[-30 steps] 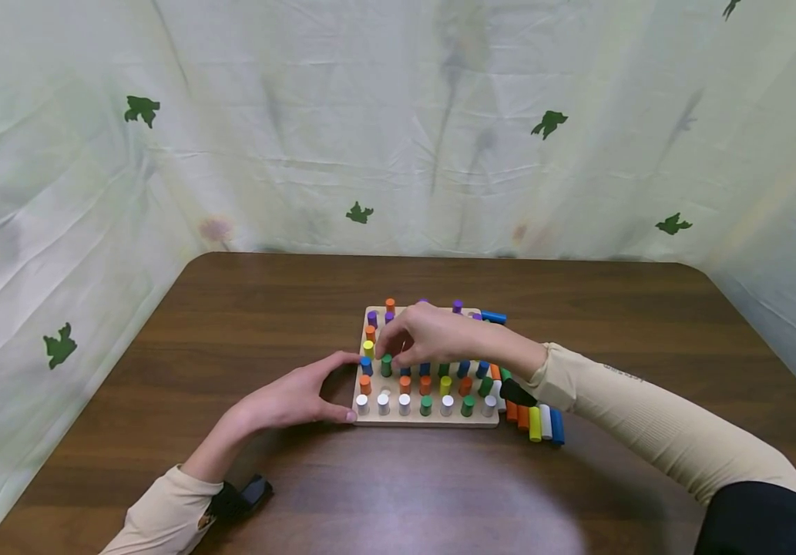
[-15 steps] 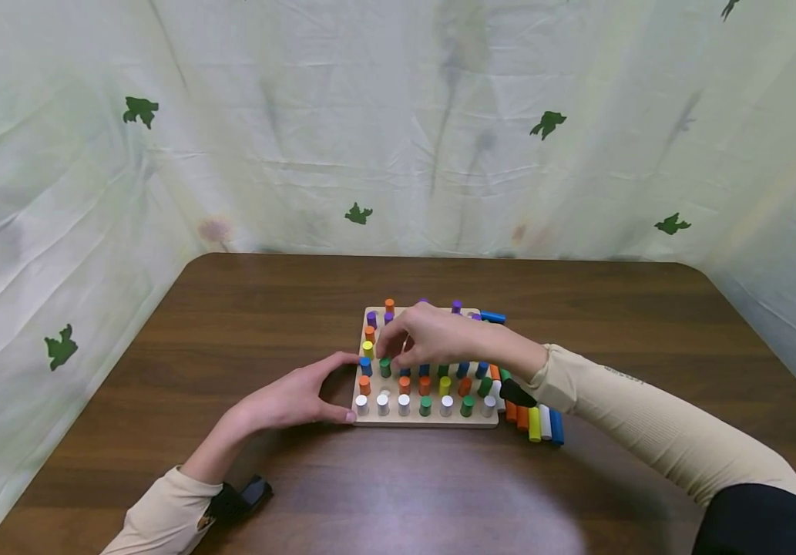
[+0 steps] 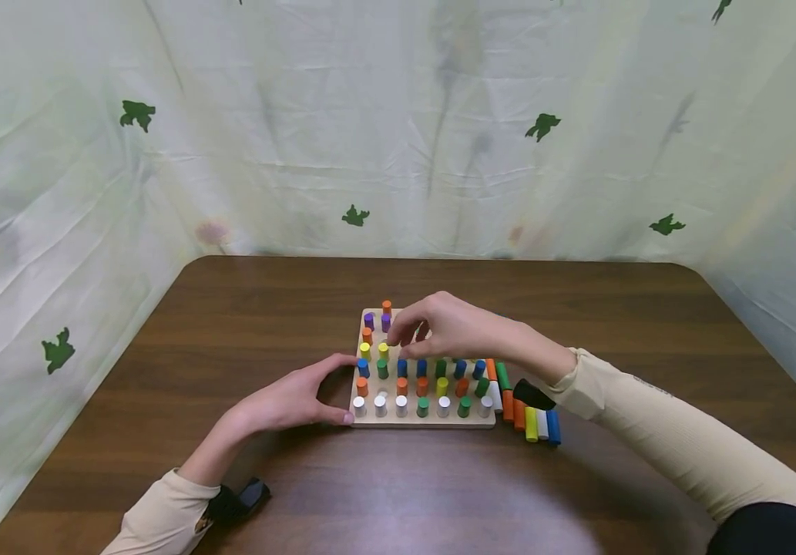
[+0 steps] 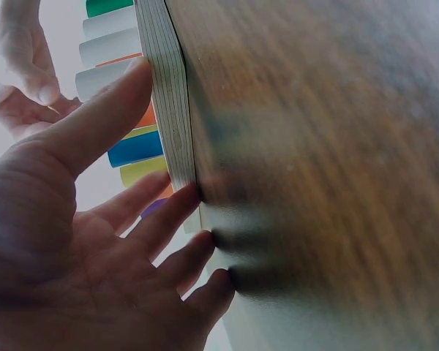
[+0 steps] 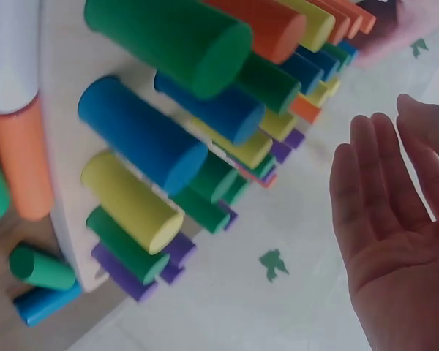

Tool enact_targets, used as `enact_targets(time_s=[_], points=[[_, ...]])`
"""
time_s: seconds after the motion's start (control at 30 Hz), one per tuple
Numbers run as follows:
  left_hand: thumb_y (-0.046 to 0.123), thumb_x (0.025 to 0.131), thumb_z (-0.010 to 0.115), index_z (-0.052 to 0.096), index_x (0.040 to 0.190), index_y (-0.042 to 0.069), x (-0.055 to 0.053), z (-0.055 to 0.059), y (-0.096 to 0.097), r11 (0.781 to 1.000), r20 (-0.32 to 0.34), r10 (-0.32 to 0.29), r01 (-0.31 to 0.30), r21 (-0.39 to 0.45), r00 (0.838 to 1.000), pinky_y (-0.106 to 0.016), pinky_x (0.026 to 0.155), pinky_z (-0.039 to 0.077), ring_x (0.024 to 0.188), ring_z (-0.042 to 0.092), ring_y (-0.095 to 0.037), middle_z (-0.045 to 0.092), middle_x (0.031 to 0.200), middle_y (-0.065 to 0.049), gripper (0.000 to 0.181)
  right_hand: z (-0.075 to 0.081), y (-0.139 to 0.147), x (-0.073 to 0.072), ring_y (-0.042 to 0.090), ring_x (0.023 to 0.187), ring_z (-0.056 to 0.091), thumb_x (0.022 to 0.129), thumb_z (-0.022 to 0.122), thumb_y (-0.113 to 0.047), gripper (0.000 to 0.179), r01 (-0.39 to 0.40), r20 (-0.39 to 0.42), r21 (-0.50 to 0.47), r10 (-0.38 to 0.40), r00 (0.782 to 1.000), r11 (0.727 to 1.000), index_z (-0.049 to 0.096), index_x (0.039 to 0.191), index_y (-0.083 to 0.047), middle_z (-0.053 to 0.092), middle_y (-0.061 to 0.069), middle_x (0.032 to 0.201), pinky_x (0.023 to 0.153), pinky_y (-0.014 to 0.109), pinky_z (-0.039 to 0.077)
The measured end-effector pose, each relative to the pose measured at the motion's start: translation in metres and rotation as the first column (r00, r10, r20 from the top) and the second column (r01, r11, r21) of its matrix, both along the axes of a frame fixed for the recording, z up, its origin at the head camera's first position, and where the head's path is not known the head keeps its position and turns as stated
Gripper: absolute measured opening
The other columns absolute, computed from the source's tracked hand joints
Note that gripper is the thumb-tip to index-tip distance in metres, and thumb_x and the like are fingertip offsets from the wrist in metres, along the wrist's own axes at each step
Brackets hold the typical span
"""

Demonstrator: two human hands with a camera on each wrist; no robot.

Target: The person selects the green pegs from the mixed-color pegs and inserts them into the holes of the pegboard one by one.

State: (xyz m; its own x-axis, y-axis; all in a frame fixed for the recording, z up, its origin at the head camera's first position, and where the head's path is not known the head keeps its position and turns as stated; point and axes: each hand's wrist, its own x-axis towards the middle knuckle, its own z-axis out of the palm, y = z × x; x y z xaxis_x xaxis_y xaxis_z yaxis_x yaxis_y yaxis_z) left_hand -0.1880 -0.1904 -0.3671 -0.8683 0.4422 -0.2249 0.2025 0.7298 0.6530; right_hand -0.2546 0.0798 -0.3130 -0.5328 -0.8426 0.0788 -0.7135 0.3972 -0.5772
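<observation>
A pale wooden pegboard (image 3: 411, 423) carries rows of upright coloured pegs. My left hand (image 3: 300, 397) rests against its left side, thumb at the near corner and index finger farther back. In the left wrist view, the left thumb (image 4: 110, 113) touches the board's edge while the other fingers lie by its lower side and the table. Above the back half hovers my right hand (image 3: 456, 327), fingers bent, with a gap between thumb and fingertips. No peg shows in its grasp in the right wrist view. Close to its fingertips stands a yellow peg (image 3: 383, 351).
Several loose pegs lie in a row along the board's right side, among them a yellow one (image 3: 531, 424) and a blue one (image 3: 554, 428). A loose green peg (image 5: 40, 265) lies beyond the board's corner. Brown tabletop (image 3: 273, 301) surrounds everything, with a pale curtain (image 3: 287, 139) behind.
My right hand has risen slightly and shifted right, away from a yellow peg now visible behind the green one. The left hand keeps its place at the board.
</observation>
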Motion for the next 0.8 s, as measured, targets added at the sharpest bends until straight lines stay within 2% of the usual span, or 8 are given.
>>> enact_targets(time_s=[0.17, 0.3, 0.57, 0.67, 0.8], points=[[0.041, 0.079, 0.081, 0.04, 0.148, 0.017, 0.0, 0.0, 0.001, 1.0, 0.01, 0.006, -0.006, 0.003, 1.0, -0.063, 0.107, 0.027, 0.134, 0.038, -0.035, 0.038, 0.151, -0.016, 0.084, 0.007, 0.015, 0.002, 0.006, 0.087, 0.063, 0.09, 0.073, -0.015, 0.016, 0.027, -0.004, -0.03, -0.027, 1.0, 0.999, 0.073, 0.106, -0.014, 0.07, -0.007, 0.099, 0.08, 0.028, 0.053], [0.041, 0.079, 0.082, 0.04, 0.148, 0.017, 0.001, 0.001, 0.001, 1.0, 0.007, 0.006, -0.006, 0.001, 1.0, -0.062, 0.107, 0.027, 0.133, 0.038, -0.035, 0.038, 0.151, -0.016, 0.084, 0.009, 0.029, 0.003, 0.008, 0.087, 0.063, 0.089, 0.074, -0.016, 0.016, 0.079, -0.005, -0.048, -0.079, 0.997, 0.996, 0.073, 0.105, -0.019, 0.069, -0.011, 0.1, 0.078, 0.028, 0.054], [0.041, 0.079, 0.081, 0.04, 0.148, 0.016, 0.001, 0.001, 0.001, 1.0, 0.0, 0.003, -0.003, -0.004, 1.0, -0.061, 0.107, 0.028, 0.134, 0.038, -0.035, 0.038, 0.151, -0.016, 0.084, 0.009, 0.062, 0.003, 0.011, 0.087, 0.065, 0.089, 0.075, -0.02, 0.018, 0.184, 0.031, -0.081, -0.182, 0.983, 0.98, 0.073, 0.107, -0.019, 0.07, -0.009, 0.099, 0.075, 0.031, 0.055], [0.041, 0.079, 0.081, 0.04, 0.148, 0.016, 0.001, 0.0, 0.001, 1.0, 0.002, 0.004, -0.004, -0.003, 1.0, -0.062, 0.107, 0.028, 0.133, 0.038, -0.035, 0.037, 0.151, -0.016, 0.084, 0.008, 0.075, 0.001, 0.012, 0.089, 0.064, 0.089, 0.075, -0.024, 0.018, 0.227, 0.048, -0.094, -0.223, 0.974, 0.969, 0.072, 0.107, -0.022, 0.069, -0.009, 0.099, 0.075, 0.034, 0.055], [0.042, 0.08, 0.081, 0.04, 0.148, 0.016, 0.001, 0.0, 0.001, 1.0, 0.0, 0.0, 0.0, -0.002, 1.0, -0.061, 0.106, 0.029, 0.133, 0.039, -0.035, 0.038, 0.151, -0.016, 0.084, 0.004, 0.09, -0.002, 0.015, 0.086, 0.064, 0.088, 0.076, -0.024, 0.021, 0.287, 0.056, -0.106, -0.283, 0.958, 0.952, 0.073, 0.108, -0.019, 0.069, -0.007, 0.1, 0.075, 0.035, 0.055]])
